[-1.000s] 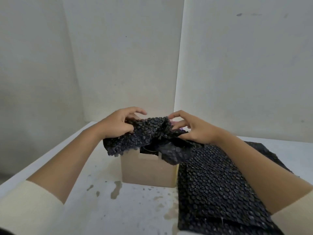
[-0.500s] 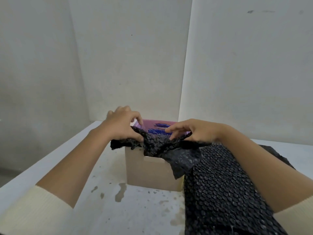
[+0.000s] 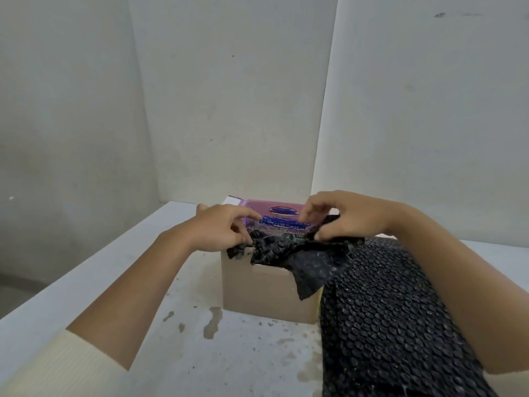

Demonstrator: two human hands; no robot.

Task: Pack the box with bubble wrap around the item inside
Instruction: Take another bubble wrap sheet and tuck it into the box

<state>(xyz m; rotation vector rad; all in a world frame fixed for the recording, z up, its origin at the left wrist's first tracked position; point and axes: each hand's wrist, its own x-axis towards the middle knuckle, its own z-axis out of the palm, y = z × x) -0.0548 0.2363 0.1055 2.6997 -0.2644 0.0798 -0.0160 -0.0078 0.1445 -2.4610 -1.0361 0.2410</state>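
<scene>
A small brown cardboard box (image 3: 257, 290) stands on the white table (image 3: 114, 282). A pink and purple packet (image 3: 274, 214) with blue print sticks up out of it at the back. A crumpled piece of black bubble wrap (image 3: 289, 250) lies in the box's front opening, and one corner hangs over the front wall. My left hand (image 3: 220, 229) pinches the wrap's left end at the box's left rim. My right hand (image 3: 343, 217) grips its right end, fingers curled beside the packet.
A large sheet of black bubble wrap (image 3: 386, 325) lies on the table to the right of the box, under my right forearm. Pale walls close off the back and right. The table's left edge runs diagonally; brown stains mark the top in front of the box.
Both hands have lowered the crumpled wrap from above the box into its opening. The pink packet, hidden a second ago, now shows behind the wrap.
</scene>
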